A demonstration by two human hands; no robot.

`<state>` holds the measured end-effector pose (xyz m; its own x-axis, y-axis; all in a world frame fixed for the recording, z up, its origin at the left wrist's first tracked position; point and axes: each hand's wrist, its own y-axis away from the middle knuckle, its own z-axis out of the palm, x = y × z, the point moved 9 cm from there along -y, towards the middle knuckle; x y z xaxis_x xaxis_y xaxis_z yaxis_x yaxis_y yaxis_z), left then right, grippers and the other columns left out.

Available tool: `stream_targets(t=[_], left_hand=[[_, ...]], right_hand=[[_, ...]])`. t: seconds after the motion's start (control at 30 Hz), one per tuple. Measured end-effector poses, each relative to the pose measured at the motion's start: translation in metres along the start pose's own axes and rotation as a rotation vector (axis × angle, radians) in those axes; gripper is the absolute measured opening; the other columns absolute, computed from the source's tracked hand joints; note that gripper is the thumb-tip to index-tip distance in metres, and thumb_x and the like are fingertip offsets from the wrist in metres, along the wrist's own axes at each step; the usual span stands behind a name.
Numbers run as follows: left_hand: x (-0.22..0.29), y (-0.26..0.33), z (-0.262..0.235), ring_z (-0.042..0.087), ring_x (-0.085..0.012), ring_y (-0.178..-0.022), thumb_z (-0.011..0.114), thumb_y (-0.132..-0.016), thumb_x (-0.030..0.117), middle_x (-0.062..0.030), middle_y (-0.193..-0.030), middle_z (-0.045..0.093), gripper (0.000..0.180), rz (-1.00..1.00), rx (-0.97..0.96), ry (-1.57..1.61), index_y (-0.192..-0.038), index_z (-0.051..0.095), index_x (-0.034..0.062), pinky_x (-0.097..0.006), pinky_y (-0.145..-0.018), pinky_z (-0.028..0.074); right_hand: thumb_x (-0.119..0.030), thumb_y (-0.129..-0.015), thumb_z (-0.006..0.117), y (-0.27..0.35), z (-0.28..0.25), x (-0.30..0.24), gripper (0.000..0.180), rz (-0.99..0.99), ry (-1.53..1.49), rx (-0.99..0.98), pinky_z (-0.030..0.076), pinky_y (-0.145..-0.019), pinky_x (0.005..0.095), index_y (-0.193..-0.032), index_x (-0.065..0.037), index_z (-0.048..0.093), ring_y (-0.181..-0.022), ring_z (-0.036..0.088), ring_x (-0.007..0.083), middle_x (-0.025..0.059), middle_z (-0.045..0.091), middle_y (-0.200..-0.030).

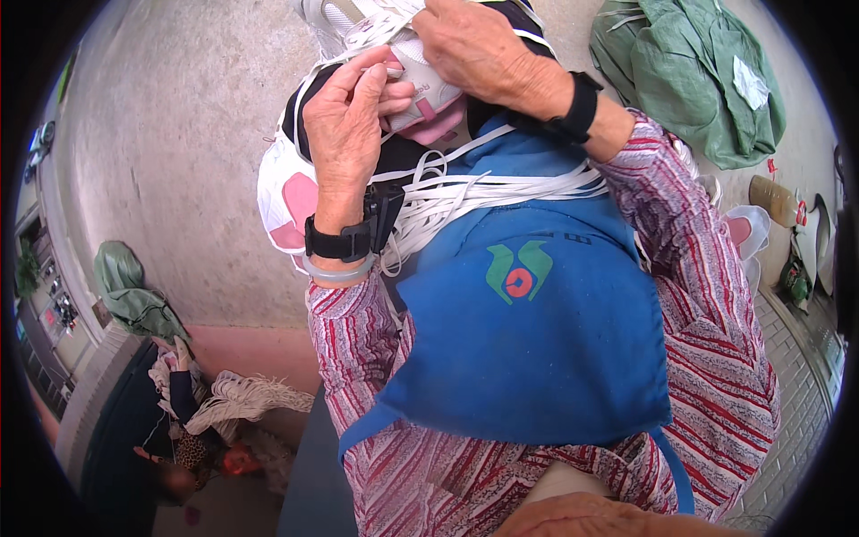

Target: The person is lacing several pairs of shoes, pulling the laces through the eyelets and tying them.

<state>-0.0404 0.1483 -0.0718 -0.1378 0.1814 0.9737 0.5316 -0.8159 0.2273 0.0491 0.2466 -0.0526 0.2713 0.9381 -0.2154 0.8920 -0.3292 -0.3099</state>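
A white and pink sneaker point(417, 85) rests on my lap at the top of the head view, with white laces point(376, 32) across its upper part. My right hand point(479, 54) bends over the shoe from the right, its fingers closed on a shoelace; the fingertips are partly hidden. On the shoe's left side my left hand point(347, 121) has its fingers curled, thumb and forefinger pinched together with a bit of white lace showing between them. A thick bundle of loose white shoelaces point(501, 190) lies across my blue apron point(528, 358).
Another white and pink shoe point(288, 201) sits beside my left wrist. A large green sack point(689, 76) stands on the concrete floor point(197, 134) at the right; a smaller green sack point(134, 291) is at the left. Lower left, another person point(201, 438) sits near a bundle of pale laces point(246, 398).
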Motion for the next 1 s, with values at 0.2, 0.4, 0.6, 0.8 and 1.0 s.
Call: stream_targets(t=[0.2,0.4,0.6,0.8,1.0], left_hand=[[-0.002,-0.001,-0.003,0.073,-0.0149,-0.080,0.062,-0.098,0.010,-0.0125,-0.094,0.073,0.025,0.027,0.026,0.021,-0.116,0.064,-0.0074,-0.020,-0.066,0.056],[-0.004,0.000,-0.002,0.073,-0.0160,-0.081,0.062,-0.097,0.006,-0.0145,-0.093,0.073,0.023,0.015,0.022,0.109,-0.115,0.062,-0.0091,-0.022,-0.070,0.058],[-0.009,0.002,-0.007,0.072,-0.0169,-0.081,0.060,-0.099,0.007,-0.0146,-0.096,0.072,0.025,0.023,0.048,0.100,-0.118,0.062,-0.0100,-0.024,-0.072,0.059],[-0.011,0.006,-0.007,0.072,-0.0159,-0.082,0.062,-0.097,0.005,-0.0132,-0.096,0.071,0.024,0.065,0.013,0.258,-0.118,0.059,-0.0068,-0.024,-0.073,0.058],[0.005,0.028,-0.015,0.071,-0.0173,-0.081,0.064,-0.095,0.000,-0.0132,-0.092,0.068,0.021,0.178,0.074,0.334,-0.110,0.050,-0.0042,-0.025,-0.073,0.059]], right_hand=[[-0.013,-0.082,0.059,0.008,-0.021,0.002,0.011,-0.047,-0.008,0.127,0.048,-0.069,0.0369,-0.084,-0.002,0.061,-0.075,0.059,0.0285,0.0129,0.058,-0.081],[-0.018,-0.082,0.058,0.004,-0.030,-0.023,0.013,-0.207,0.159,0.146,0.043,-0.074,0.0388,-0.084,-0.005,0.061,-0.073,0.056,0.0238,0.0096,0.058,-0.079],[-0.022,-0.077,0.058,-0.010,-0.015,-0.033,0.020,-0.271,0.426,0.125,0.042,-0.085,0.0445,-0.072,-0.005,0.068,-0.088,0.055,0.0255,0.0116,0.058,-0.083],[-0.018,-0.086,0.063,-0.024,-0.070,-0.051,0.016,-0.268,-0.357,0.102,0.049,-0.076,0.0404,-0.091,-0.003,0.067,-0.083,0.062,0.0296,0.0120,0.059,-0.085],[-0.014,-0.096,0.062,0.010,-0.045,-0.028,0.017,0.392,-1.148,0.033,0.052,-0.068,0.0238,-0.103,0.001,0.066,-0.080,0.063,0.0087,0.0041,0.066,-0.089]])
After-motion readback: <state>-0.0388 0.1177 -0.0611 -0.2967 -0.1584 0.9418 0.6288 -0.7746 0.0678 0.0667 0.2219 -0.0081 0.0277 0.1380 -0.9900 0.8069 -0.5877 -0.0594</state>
